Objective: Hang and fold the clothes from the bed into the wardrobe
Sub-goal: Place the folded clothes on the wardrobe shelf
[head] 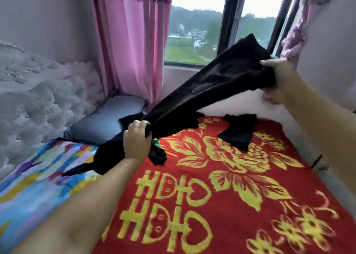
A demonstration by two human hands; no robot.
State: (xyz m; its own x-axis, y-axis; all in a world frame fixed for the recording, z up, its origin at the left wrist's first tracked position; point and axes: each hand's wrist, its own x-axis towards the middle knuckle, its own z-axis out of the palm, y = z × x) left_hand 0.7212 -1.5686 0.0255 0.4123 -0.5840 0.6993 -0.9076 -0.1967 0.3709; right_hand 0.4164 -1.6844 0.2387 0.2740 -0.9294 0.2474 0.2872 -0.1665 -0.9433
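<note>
A black garment [210, 91] is being stretched above the bed [212, 176], bunched in the left hand [136, 140] and pinched by the right hand [277, 80]; it is best kept taut and the edges aligned before folding.

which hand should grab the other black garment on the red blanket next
Right, probably. The right hand grips the black trousers above that side of the blanket, and the loose garment lies nearer it than the left hand.

The black garment [212, 86] is motion-blurred, its type unclear; another dark piece [238, 132] likewise.
</note>
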